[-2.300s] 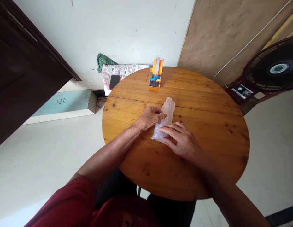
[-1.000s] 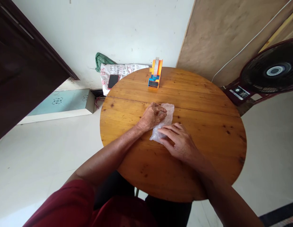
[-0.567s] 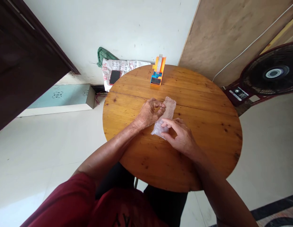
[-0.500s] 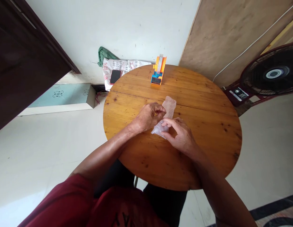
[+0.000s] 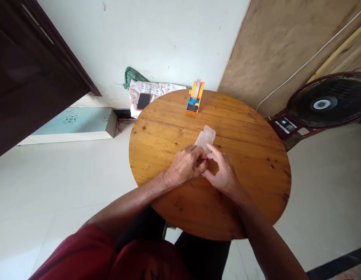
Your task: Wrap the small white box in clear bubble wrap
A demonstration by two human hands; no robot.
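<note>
A strip of translucent bubble wrap (image 5: 208,135) lies on the round wooden table, its far end reaching out beyond my hands. My left hand (image 5: 187,164) is closed over its near part, thumb and fingers pinched together on the plastic. From the other side, my right hand (image 5: 224,171) grips the same piece, its forefinger and thumb curved around the edge. The two hands meet fingertip to fingertip. Most of the near part of the wrap is hidden under my fingers, so I cannot tell what, if anything, is inside.
An orange and blue tape dispenser (image 5: 194,97) stands at the far edge of the table (image 5: 250,155). Behind the table lie a phone (image 5: 143,101), a printed white sack (image 5: 165,88) and a green bag (image 5: 134,76). A fan (image 5: 323,103) stands at right, a long box (image 5: 69,123) at left.
My left hand has come down and right, closing onto the bubble wrap against my right hand. The crumpled near end is now covered. The view has shifted slightly.
</note>
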